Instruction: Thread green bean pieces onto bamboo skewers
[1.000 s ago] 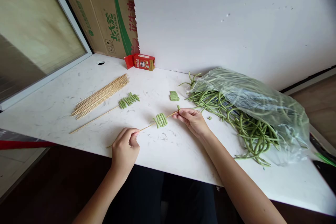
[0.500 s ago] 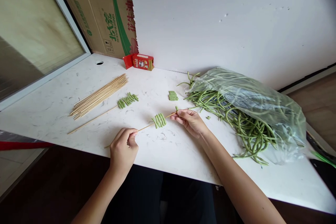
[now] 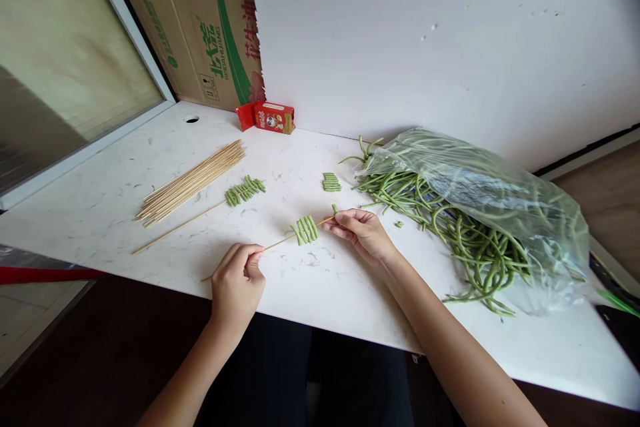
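Note:
My left hand (image 3: pixel 239 277) is closed around a thin bamboo skewer (image 3: pixel 278 243) near the table's front edge. Several short green bean pieces (image 3: pixel 305 231) sit side by side across the skewer, between my two hands. At the skewer's far end, my right hand (image 3: pixel 361 232) pinches another green bean piece (image 3: pixel 335 209), which stands up above the fingertips at the skewer tip. Beyond my right hand lies a small row of cut bean pieces (image 3: pixel 331 181). A finished-looking skewer of bean pieces (image 3: pixel 245 191) rests on the table to the left.
A bundle of bare skewers (image 3: pixel 190 183) lies at the left. Long green beans (image 3: pixel 480 247) spill from a clear plastic bag (image 3: pixel 545 213) at the right. A red box (image 3: pixel 274 118) stands at the back by a cardboard carton (image 3: pixel 200 33) and a white panel (image 3: pixel 400 33).
The green bean piece in my right hand has shifted slightly left, onto or against the skewer's tip. The whole view has moved a little; my left hand keeps its hold.

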A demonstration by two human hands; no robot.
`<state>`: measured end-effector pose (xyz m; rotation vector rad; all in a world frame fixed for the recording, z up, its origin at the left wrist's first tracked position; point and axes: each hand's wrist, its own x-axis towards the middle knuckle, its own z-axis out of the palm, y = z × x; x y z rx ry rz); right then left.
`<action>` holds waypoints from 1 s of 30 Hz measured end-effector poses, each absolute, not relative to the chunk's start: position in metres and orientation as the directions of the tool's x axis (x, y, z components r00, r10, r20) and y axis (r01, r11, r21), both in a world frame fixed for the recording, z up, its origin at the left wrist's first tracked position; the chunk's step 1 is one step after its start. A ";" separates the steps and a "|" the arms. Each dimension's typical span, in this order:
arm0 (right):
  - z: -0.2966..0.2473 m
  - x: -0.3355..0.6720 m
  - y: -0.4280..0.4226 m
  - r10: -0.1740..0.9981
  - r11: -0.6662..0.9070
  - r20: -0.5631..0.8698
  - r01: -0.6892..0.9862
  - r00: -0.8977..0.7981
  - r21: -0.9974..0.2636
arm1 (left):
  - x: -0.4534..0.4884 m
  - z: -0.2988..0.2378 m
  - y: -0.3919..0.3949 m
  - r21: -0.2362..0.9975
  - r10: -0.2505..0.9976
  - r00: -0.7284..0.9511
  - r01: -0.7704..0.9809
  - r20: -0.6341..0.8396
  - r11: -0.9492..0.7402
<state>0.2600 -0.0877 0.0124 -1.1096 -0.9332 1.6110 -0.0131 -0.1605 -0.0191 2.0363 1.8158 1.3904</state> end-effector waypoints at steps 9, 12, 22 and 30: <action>0.018 0.262 -0.088 0.974 -0.213 -0.180 -0.293 -0.136 -0.932 | -0.013 -0.020 -0.161 0.615 0.821 -0.128 0.728 0.556 -0.303; 0.017 0.265 -0.087 0.979 -0.190 -0.157 -0.304 -0.129 -0.933 | -0.013 -0.020 -0.160 0.616 0.820 -0.126 0.726 0.558 -0.307; 0.019 0.265 -0.087 0.977 -0.208 -0.185 -0.302 -0.102 -0.930 | -0.013 -0.020 -0.161 0.616 0.817 -0.123 0.721 0.564 -0.317; 0.015 0.267 -0.085 0.982 -0.174 -0.146 -0.287 -0.116 -0.942 | -0.014 -0.021 -0.160 0.616 0.812 -0.131 0.723 0.568 -0.314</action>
